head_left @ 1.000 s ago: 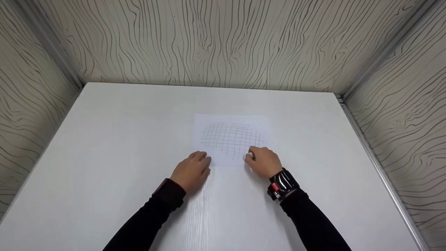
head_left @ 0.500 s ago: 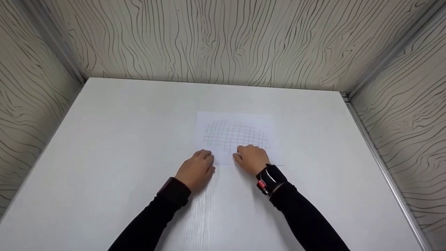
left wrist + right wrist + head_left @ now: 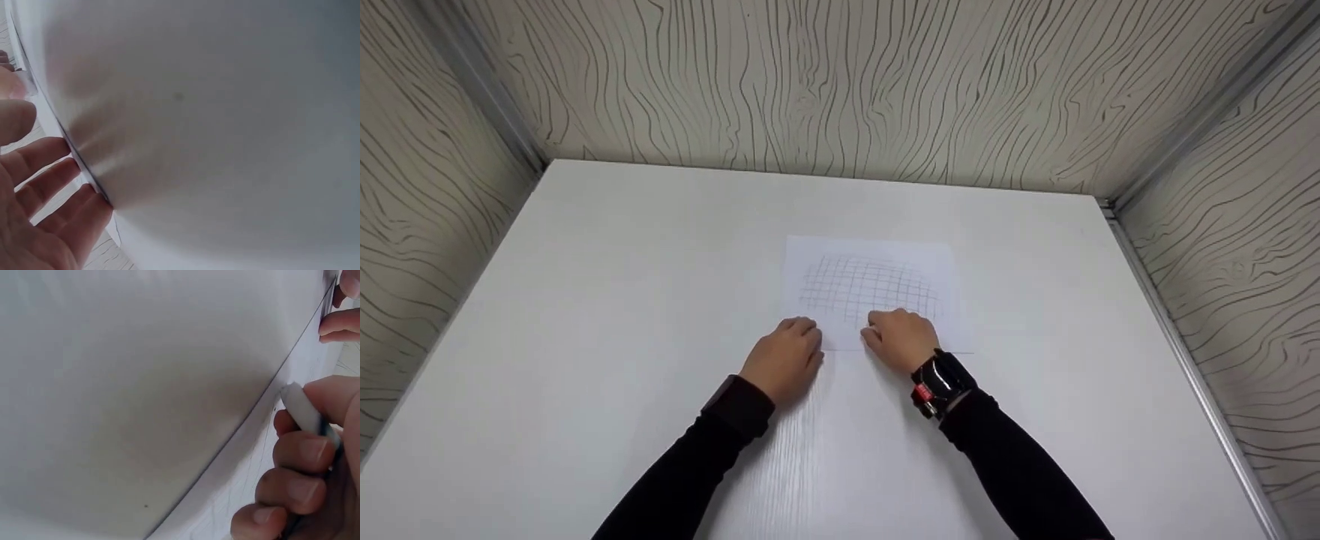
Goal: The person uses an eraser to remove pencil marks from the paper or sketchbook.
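Observation:
A white sheet of paper (image 3: pixel 870 246) lies on the white table, bearing a pencil-like grid drawing (image 3: pixel 866 283) of crossing lines. My right hand (image 3: pixel 901 339) is over the lower middle of the sheet. In the right wrist view its curled fingers grip a white eraser (image 3: pixel 302 408) with a dark, bluish sleeve, the tip close to the paper. From the head the eraser is mostly hidden. My left hand (image 3: pixel 782 358) rests at the sheet's lower left edge; in the left wrist view its loosely extended fingers (image 3: pixel 53 183) touch down there, holding nothing.
The white table (image 3: pixel 645 262) spreads around the paper on every side. Wood-grain-patterned panels (image 3: pixel 825 90) stand behind it and to both sides, with grey metal rails (image 3: pixel 1170 296) along the edges. A black wrist strap (image 3: pixel 739 405) is on the left forearm.
My right hand has slid left across the lower part of the sheet, then held nearly the same place. My left hand stays at the lower left edge. The view has shifted slightly.

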Available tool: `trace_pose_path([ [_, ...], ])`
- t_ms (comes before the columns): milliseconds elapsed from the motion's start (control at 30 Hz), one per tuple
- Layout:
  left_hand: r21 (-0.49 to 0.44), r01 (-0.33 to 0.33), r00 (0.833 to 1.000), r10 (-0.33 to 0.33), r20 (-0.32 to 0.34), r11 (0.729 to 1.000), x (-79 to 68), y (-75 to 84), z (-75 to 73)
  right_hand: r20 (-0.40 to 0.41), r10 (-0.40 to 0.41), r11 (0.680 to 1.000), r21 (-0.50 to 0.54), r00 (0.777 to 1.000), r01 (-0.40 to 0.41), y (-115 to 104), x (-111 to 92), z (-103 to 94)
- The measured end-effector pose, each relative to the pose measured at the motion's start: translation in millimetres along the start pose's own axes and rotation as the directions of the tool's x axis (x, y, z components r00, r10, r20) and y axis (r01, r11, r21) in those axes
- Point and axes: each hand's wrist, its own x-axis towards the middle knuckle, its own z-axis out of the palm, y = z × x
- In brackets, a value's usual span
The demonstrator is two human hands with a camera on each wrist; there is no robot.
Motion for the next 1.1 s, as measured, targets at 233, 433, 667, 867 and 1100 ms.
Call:
trace_pose_path([
  [233, -0.016, 0.005, 1.000, -0.005, -0.017, 1.000, -0.6, -0.1, -0.5, 0.000, 0.072, 0.997, 0.005, 0.997, -0.072, 8, 0, -5.5],
  [433, 0.001, 0.002, 0.999, -0.002, -0.035, 1.000, -2.6, 0.6, 2.2, 0.001, 0.004, 0.998, 0.060, 1.000, -0.004, -3, -1, -1.7],
  [667, -0.007, 0.007, 0.998, -0.007, -0.063, 1.000, -0.4, 4.4, 3.0, 0.002, 0.076, 0.997, 0.024, 0.997, -0.076, 4, -2, -6.3],
  [867, 0.022, 0.033, 0.999, -0.033, -0.010, 0.999, -0.3, 5.7, 1.2, 0.012, 0.005, 0.998, 0.068, 1.000, -0.005, -3, 3, -5.9],
  [1100, 0.042, 0.049, 0.999, -0.048, -0.014, 0.998, 0.2, 8.8, 0.9, 0.015, 0.122, 0.992, 0.034, 0.992, -0.122, 8, -1, -9.1],
])
